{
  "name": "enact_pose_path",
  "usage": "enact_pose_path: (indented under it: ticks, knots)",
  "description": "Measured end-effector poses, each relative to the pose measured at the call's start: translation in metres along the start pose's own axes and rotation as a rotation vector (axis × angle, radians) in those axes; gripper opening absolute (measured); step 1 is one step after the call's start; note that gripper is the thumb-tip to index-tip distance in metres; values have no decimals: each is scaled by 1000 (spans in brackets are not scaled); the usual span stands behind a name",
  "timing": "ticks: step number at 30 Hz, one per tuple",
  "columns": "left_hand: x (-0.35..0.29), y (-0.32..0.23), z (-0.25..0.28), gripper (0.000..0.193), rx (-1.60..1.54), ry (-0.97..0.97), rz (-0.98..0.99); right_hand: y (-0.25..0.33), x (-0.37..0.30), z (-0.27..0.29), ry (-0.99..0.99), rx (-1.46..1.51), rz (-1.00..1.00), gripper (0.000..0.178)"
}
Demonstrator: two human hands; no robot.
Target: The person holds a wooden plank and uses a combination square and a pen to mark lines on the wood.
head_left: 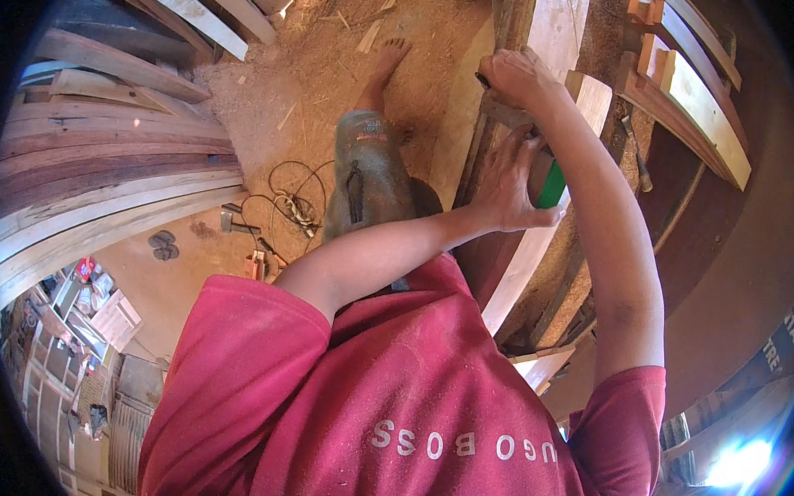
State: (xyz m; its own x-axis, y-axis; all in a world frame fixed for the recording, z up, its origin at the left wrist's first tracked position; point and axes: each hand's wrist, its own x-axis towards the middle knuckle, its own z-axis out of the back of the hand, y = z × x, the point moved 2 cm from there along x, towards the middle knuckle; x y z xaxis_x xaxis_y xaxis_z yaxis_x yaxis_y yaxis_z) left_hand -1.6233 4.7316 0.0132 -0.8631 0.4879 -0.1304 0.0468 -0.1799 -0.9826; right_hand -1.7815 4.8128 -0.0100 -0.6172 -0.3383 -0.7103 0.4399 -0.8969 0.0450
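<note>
My right hand point(520, 76) is closed around a dark handle point(483, 79), whose end sticks out past the fist; the kind of tool is hidden. Just nearer to me, my left hand point(508, 184) lies with fingers stretched and thumb spread wide over the work. Beside its palm shows a bright green flat piece point(552, 186), partly covered by the hand and my right forearm. Under both hands runs a long, pale curved wooden board point(522, 276), its far end point(590, 95) beyond my right wrist.
Cut wooden pieces point(700, 106) and a chisel-like tool point(638, 157) lie to the right. Stacked planks point(118, 152) fill the left. On the sawdust-covered floor are a coiled cable point(297, 210), a hammer point(237, 223) and sandals point(163, 245). My bare foot point(393, 57) is ahead.
</note>
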Motion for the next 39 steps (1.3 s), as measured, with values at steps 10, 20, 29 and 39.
enact_pose_path:
  ticks: [10,20,29,39]
  knots:
    - [-1,0,-2,104,37,11,41,10,-6,4,1,-61,27,15]
    - [1,-1,-1,111,23,30,56,16,-35,45,65,-33,-13,14]
    - [1,2,-2,113,16,44,52,12,-38,58,8,38,4,19]
    - [-3,2,-2,116,13,31,101,8,-1,11,4,-35,12,20]
